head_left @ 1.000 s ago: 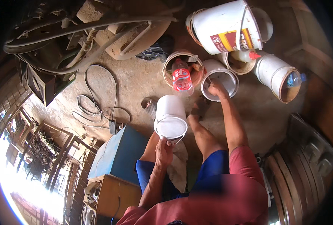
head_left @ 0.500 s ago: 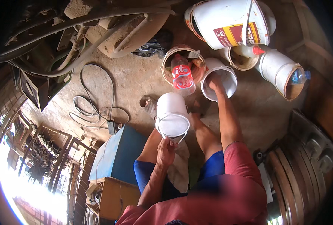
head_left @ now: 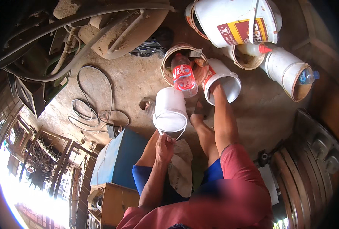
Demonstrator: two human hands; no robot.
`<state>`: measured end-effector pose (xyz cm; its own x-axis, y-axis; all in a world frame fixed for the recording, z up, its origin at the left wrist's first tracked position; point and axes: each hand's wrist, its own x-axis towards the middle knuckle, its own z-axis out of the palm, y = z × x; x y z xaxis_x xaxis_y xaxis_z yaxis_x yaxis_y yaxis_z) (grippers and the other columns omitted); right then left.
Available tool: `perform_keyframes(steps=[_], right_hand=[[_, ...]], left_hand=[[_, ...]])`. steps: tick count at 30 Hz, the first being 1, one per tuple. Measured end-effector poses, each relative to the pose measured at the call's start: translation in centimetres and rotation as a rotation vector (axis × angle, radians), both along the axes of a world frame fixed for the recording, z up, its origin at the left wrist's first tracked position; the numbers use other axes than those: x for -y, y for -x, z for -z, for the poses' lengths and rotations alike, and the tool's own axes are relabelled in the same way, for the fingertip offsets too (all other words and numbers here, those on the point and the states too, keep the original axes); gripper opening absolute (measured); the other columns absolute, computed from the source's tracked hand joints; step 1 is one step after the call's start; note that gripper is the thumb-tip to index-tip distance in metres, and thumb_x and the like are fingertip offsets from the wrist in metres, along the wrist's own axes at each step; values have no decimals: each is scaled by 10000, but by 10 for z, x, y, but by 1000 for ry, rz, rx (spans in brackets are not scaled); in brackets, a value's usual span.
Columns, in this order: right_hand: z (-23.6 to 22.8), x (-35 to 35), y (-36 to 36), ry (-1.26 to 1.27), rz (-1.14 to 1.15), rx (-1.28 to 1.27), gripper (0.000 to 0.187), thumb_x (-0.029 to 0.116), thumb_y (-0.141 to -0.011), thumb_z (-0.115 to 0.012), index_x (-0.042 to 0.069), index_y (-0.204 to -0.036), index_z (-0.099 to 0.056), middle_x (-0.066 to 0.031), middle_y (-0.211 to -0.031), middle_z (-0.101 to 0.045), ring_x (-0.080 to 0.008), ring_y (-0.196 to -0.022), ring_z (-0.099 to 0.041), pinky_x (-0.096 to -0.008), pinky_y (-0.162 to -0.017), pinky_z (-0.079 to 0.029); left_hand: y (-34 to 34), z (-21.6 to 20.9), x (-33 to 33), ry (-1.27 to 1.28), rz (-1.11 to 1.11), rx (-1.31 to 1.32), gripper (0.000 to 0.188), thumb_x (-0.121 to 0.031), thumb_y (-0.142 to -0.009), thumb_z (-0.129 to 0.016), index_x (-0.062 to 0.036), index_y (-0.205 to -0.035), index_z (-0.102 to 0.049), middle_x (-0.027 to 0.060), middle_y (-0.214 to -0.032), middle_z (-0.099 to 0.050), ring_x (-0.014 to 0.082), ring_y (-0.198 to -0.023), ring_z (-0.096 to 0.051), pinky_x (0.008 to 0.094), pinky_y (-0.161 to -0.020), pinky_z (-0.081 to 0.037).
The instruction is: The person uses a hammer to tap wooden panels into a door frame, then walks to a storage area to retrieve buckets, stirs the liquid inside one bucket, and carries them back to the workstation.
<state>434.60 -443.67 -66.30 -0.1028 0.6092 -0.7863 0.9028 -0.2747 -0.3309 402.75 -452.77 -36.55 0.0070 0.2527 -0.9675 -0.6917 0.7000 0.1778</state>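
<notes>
My left hand [head_left: 165,148] is closed on the thin handle of a small white bucket [head_left: 169,100], which hangs tilted in front of my knees with its round end toward me. To its right, my right hand [head_left: 217,90] reaches into the mouth of a second white bucket [head_left: 235,82] with a red patch on its side. The fingers are hidden inside, so what they touch does not show. Beside that bucket stands a dirty bucket [head_left: 164,71] with a clear plastic bottle [head_left: 184,76] with a red label leaning out of it.
A large white bucket [head_left: 211,19] lies at the top right. Nearby are a white container [head_left: 280,70] with a blue-capped bottle [head_left: 307,77], and a red-tipped bottle [head_left: 249,49]. A black cable [head_left: 86,110] loops on the floor at left, near a blue box [head_left: 120,156]. Dusty machinery [head_left: 127,34] stands top left.
The bucket around my right hand has tipped slightly, and more of its red-marked side shows. My right hand sits deeper out of sight. My left hand keeps its hold on the small bucket's handle.
</notes>
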Motion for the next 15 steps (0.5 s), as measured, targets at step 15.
perform_keyframes(steps=[15], right_hand=[[-176,-8,36,303,430,345,346,278,-825,-592,52,-1066,-696,-205,-1123,-673,-371,-1050,-654,-442,-897,-529]], left_hand=[[17,-4,-1,-183,1480,-1141,815,-465,-893,-630,49,-1422,-283,279,-1285,-444,369,-1186,-486,456,-984,-429]])
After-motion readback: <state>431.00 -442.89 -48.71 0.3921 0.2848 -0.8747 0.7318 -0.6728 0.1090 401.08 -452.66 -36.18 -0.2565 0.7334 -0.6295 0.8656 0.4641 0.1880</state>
